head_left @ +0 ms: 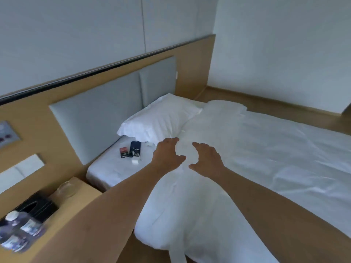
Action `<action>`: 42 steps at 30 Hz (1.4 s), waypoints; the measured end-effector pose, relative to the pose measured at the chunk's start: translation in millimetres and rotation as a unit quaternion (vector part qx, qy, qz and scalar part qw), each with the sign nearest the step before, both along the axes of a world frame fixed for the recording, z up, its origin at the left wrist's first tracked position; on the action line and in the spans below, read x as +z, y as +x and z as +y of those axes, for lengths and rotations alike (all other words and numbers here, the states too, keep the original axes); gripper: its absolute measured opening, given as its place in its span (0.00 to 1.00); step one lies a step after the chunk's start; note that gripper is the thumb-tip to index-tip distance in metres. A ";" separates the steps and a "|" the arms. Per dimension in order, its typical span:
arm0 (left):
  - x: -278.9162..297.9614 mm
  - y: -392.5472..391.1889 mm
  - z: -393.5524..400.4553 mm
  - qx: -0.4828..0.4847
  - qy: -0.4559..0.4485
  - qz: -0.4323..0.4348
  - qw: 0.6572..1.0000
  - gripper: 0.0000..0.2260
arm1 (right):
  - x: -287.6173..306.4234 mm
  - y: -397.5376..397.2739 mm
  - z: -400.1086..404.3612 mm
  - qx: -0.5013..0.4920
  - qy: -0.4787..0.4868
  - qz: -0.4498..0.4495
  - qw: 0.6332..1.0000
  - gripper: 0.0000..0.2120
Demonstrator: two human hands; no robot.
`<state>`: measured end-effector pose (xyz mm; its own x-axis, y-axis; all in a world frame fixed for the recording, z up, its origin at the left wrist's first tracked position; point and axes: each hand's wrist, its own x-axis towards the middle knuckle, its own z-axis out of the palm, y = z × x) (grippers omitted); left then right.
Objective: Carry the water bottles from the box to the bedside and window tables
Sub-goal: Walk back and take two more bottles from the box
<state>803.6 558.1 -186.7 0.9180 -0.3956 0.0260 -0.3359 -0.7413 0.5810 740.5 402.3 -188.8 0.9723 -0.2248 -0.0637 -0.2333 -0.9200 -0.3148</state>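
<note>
Your left hand (168, 155) and right hand (206, 158) reach out side by side above the white duvet (237, 158), palms turned toward each other with a gap between them. Both are spread loosely, fingers slightly bent, and neither holds anything; whether the fingertips brush the fabric cannot be told.

Just past your left hand, on the bare sheet beside the duvet's edge, lie a dark blue packet (135, 149), a small red and black box (123, 152) touching close beside it, and a small white object (135, 161) in front of them. A white pillow (159, 120) sits beyond, leaning against the grey padded headboard (98, 112), which is set in a tan wooden wall panel (34, 120).

The water bottles (20, 234) stand at your lower left on the bedside table (83, 188), blurred, with blue and white labels and one white cap showing. Behind them on the same top is a black tissue box (38, 207), and further back a clear glass (66, 189). Your left forearm passes just beside this table.

A grey switch plate (8, 132) is fixed on the panel at the far left. Wooden flooring (284, 107) runs along the far side of the bed, below a plain pale wall (284, 44).
</note>
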 end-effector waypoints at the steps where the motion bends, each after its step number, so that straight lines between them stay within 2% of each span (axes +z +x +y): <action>1: 0.6 -8.1 -34.2 -0.028 -0.001 -0.001 1.000 0.35 | 0.6 -17.2 -29.4 -0.029 -0.005 -0.003 1.000 0.41; 5: 0.5 -51.7 -166.6 -0.148 0.016 -0.008 0.989 0.35 | 0.8 -97.4 -138.2 -0.155 -0.006 -0.001 0.988 0.41; 10: -4.4 -124.5 -317.7 -0.305 0.039 0.005 0.951 0.35 | -4.4 -212.4 -248.1 -0.320 0.006 0.001 0.947 0.41; 15: -16.0 -220.7 -448.5 -0.458 0.051 0.002 0.887 0.35 | -14.1 -325.8 -325.1 -0.480 0.027 0.002 0.877 0.42; 22: -25.3 -357.2 -594.2 -0.630 0.041 0.004 0.776 0.34 | -19.0 -458.5 -408.0 -0.656 0.035 -0.006 0.754 0.41; 28: -13.6 -474.9 -681.6 -0.744 0.041 0.000 0.667 0.33 | -6.1 -556.9 -440.7 -0.770 0.035 -0.002 0.637 0.41; 34: -16.3 -592.9 -718.1 -0.823 0.048 0.008 0.566 0.33 | -8.7 -650.1 -449.8 -0.847 0.030 -0.010 0.531 0.42; 38: -25.0 -671.5 -736.6 -0.853 0.060 -0.014 0.519 0.34 | -21.8 -711.3 -459.3 -0.873 0.030 -0.019 0.486 0.42; 42: -32.8 -756.8 -763.8 -0.867 0.063 -0.025 0.494 0.34 | -36.7 -787.9 -479.9 -0.888 0.029 -0.025 0.459 0.43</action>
